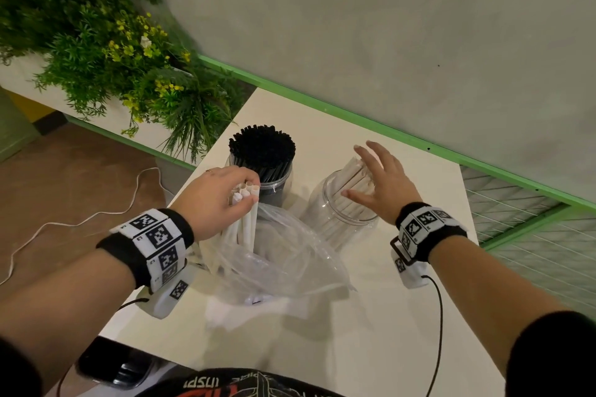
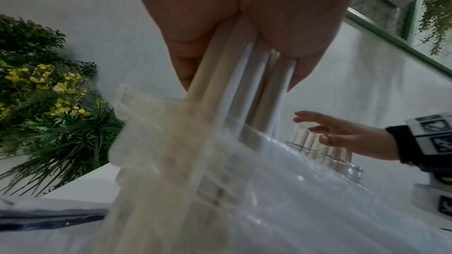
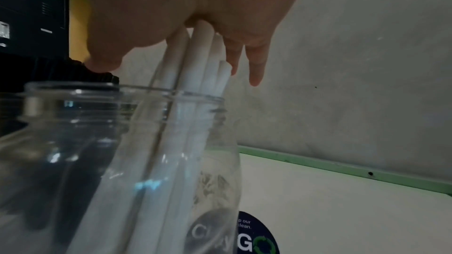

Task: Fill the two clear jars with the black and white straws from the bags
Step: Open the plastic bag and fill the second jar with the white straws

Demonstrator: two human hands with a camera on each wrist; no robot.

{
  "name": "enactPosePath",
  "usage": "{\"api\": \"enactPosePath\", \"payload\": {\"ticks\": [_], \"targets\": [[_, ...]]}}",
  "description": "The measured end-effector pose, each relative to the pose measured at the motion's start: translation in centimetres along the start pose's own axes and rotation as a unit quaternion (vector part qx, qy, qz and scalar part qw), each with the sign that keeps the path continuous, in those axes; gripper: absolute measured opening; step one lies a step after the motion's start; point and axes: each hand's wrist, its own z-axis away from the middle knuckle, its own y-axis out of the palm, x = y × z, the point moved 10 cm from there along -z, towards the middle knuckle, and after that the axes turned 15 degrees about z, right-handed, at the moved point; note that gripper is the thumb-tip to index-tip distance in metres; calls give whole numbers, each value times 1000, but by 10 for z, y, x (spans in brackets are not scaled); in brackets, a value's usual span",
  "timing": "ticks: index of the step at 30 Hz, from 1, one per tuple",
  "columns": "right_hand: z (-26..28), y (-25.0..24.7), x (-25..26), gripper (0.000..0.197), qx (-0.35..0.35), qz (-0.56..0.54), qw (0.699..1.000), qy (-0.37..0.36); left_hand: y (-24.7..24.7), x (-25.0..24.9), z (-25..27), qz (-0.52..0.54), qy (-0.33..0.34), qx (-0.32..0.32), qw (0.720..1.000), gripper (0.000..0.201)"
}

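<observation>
My left hand [image 1: 222,193] grips a bunch of white straws [image 1: 246,219] by their tops, their lower ends still inside a clear plastic bag [image 1: 283,255]; the left wrist view shows the same straws [image 2: 239,76] running down into the bag [image 2: 281,190]. Behind stands a clear jar [image 1: 277,185] packed with black straws [image 1: 263,147]. To the right, a second clear jar [image 1: 342,219] holds several white straws [image 1: 353,177] leaning against its far side. My right hand [image 1: 377,180] is open, fingers spread, palm against those straws' tops [image 3: 203,49] above the jar's rim [image 3: 122,88].
The white table [image 1: 403,316] meets a green-trimmed wall [image 1: 354,119] at the back. A planter with green foliage and yellow flowers [image 1: 129,51] stands left of the table. A white cable [image 1: 80,219] lies on the brown floor. A round sticker [image 3: 257,239] lies on the table by the jar.
</observation>
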Motion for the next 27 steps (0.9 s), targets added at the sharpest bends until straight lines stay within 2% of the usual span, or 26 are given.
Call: {"api": "enactPosePath", "payload": {"ticks": [3, 6, 8, 11, 16, 21, 25, 27], "targets": [[-13, 9, 5, 69, 25, -2, 1000, -3, 1, 0, 1, 0, 1, 0, 1000, 32], [-19, 2, 9, 46, -51, -33, 998, 19, 0, 0, 1, -2, -1, 1, 1000, 34], [-24, -12, 16, 40, -96, -26, 995, 1, 0, 1, 1, -3, -3, 2, 1000, 34], [-36, -27, 16, 39, -114, 5, 993, -16, 1, 2, 1, -5, -3, 3, 1000, 32], [-31, -7, 6, 36, -67, 21, 998, -1, 1, 3, 0, -5, -4, 5, 1000, 32], [-25, -14, 3, 32, -117, -21, 993, 15, 2, 4, 0, -2, -7, 8, 1000, 35], [-29, -3, 5, 50, -39, 14, 999, 20, 0, 4, 0, 4, -12, 4, 1000, 37], [-27, -18, 10, 58, -65, 29, 997, 25, -1, 3, 0, 8, -10, 3, 1000, 37]]}}
